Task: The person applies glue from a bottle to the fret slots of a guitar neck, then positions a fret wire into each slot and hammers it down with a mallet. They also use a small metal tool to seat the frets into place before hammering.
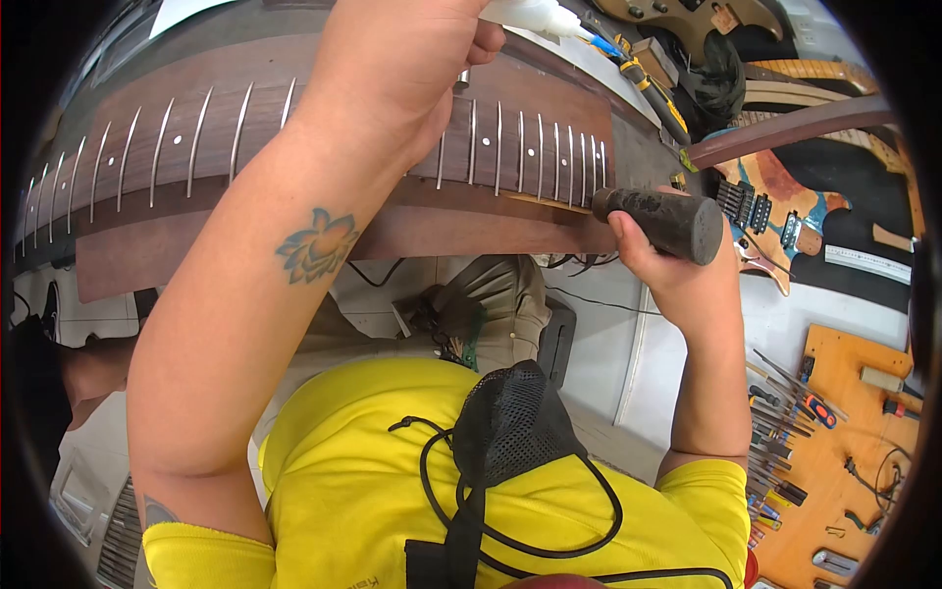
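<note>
A dark fretboard [334, 147] with metal frets and white dot inlays lies lengthwise on a reddish-brown board [324, 236]. My left hand [432, 59] is over the fretboard's middle at the top of view, fingers curled. A small shiny metal piece [462, 80] shows below its fingers; the rest of what it holds is hidden. Beside these fingers is a white nozzle bottle [535, 16]. My right hand [657, 257] is closed on a black cylindrical handle [667, 226], its narrower end overlapping the fretboard's right end.
Right of the board are a yellow-black tool [655, 98], a curved brown wooden strip [795, 133] and a blue-and-tan guitar body [780, 206]. A metal ruler [868, 263] lies farther right. Several files and screwdrivers are on an orange wooden board [834, 442], lower right.
</note>
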The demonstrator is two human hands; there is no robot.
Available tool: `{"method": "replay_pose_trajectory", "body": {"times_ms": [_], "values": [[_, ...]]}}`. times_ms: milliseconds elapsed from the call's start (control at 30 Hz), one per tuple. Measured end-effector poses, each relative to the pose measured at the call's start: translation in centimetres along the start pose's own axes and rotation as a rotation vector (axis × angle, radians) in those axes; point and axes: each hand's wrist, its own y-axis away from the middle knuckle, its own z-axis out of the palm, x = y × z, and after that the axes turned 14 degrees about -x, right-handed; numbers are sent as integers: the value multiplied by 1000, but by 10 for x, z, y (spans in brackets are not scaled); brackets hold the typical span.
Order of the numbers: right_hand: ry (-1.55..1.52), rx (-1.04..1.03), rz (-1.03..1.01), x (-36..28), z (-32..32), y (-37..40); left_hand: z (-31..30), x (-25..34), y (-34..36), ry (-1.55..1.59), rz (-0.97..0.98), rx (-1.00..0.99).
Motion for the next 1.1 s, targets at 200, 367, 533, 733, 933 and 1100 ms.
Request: {"method": "replay_pose_trajectory", "body": {"times_ms": [200,367,533,733,933,1100], "values": [[-20,9,-29,3,1,-1,13,9,6,-57,-11,115],[8,21,-48,3,3,1,17,3,3,-52,25,91],[13,27,-46,5,5,2,15,2,8,-162,22,-80],[-15,41,-43,10,3,8,1,12,11,-273,9,-224],[-179,265,-52,28,-1,25,22,1,11,-713,-16,-64],[-239,269,-40,26,2,32,20,14,27,-650,21,-263]]}}
